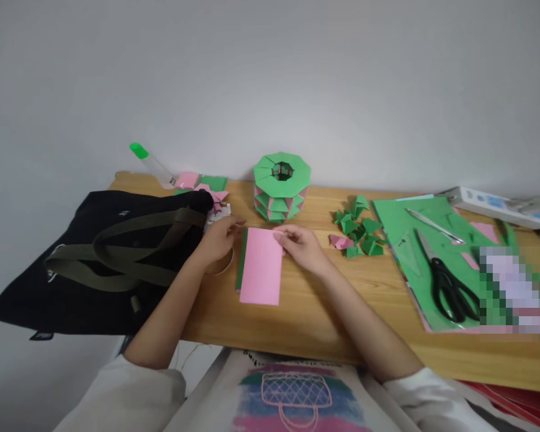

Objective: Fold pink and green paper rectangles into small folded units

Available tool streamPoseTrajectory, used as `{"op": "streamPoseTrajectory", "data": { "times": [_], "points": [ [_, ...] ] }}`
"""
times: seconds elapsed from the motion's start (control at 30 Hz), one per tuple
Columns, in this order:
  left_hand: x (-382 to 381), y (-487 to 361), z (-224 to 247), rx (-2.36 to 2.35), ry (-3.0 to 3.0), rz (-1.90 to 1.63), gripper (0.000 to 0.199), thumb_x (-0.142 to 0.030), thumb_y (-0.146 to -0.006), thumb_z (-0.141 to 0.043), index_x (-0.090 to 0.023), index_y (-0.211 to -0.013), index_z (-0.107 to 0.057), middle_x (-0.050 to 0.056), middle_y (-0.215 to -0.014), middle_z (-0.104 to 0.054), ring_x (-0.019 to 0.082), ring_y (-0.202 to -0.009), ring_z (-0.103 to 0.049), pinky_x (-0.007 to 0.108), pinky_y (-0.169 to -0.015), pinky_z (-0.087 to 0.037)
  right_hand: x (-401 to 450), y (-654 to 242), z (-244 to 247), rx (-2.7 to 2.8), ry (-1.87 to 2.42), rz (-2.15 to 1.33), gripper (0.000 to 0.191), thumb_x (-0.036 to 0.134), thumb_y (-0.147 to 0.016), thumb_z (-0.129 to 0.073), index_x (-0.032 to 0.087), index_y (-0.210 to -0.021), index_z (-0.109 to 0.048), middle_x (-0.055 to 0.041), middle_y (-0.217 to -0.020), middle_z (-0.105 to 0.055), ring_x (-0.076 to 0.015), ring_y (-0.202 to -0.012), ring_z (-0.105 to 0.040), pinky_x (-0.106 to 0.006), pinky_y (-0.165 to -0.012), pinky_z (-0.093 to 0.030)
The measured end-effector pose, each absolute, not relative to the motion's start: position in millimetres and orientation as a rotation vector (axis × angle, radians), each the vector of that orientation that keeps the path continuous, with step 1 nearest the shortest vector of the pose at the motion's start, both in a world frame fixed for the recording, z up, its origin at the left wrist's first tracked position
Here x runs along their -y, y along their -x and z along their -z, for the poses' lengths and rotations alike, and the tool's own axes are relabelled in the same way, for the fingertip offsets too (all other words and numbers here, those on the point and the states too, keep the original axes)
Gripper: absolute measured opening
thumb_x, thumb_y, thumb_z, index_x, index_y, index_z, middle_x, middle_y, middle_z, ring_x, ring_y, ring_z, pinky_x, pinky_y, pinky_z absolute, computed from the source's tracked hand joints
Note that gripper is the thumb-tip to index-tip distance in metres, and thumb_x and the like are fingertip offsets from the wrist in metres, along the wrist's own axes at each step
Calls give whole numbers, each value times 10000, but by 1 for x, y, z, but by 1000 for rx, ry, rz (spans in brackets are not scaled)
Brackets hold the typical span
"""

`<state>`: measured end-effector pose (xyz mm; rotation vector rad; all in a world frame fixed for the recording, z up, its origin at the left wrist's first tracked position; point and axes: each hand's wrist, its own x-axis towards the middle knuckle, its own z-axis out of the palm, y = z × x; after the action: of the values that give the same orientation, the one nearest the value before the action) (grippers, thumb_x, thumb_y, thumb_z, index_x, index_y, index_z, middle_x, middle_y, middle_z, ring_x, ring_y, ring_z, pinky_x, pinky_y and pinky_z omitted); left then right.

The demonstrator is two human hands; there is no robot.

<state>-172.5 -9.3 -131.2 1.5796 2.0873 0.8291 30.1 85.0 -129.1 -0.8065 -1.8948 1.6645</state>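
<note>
A pink sheet of paper [261,270], upright and rectangular, is in front of me over the wooden table. My right hand [300,245] pinches its upper right corner between thumb and fingers. Behind its left edge shows a strip of green paper [242,264]. My left hand [221,236] hovers just left of the sheets, fingers reaching toward them with nothing visible in the grasp. Under that wrist, a round ring-shaped object [227,265] is partly covered. Beyond the sheets stands a green and pink folded-paper ring [282,186].
A black bag [81,252] covers the left end of the table [333,318]. Green folded pieces [360,225] lie right of centre. Farther right are black-handled scissors [452,291] and tweezers [434,225] on green paper sheets [420,210]. A white power strip [488,204] sits behind.
</note>
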Motion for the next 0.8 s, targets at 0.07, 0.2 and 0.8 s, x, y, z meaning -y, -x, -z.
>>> {"op": "streamPoseTrajectory", "data": {
  "times": [0.07, 0.2, 0.8],
  "points": [
    [10, 172, 134, -2091, -1580, -830, 390, -64, -785, -387, -115, -1059, -659, 108, -1019, -702, 205, -898, -661, 370, -846, -528, -84, -14, 139, 1936, 819, -1593, 148, 250, -775, -604, 174, -844, -711, 6, -628, -611, -107, -546, -503, -249, -556, -434],
    [11, 166, 137, -2069, -1618, -820, 377, -36, -758, -425, -132, -1019, -680, 93, -1004, -703, 200, -920, -649, 373, -878, -513, -84, -6, 155, 1971, 886, -1470, 247, 119, -726, -601, 177, -943, -704, -8, -703, -643, -117, -587, -522, -273, -629, -456],
    [47, 140, 107, -2099, -1723, -548, 525, -178, -745, -653, -111, -1248, -517, 162, -1288, -526, 305, -1233, -483, 471, -1046, -395, -67, -29, 153, 1917, 1024, -1421, 248, 162, -745, -556, 197, -958, -678, -60, -854, -687, -182, -755, -637, -359, -761, -524]
  ]
}}
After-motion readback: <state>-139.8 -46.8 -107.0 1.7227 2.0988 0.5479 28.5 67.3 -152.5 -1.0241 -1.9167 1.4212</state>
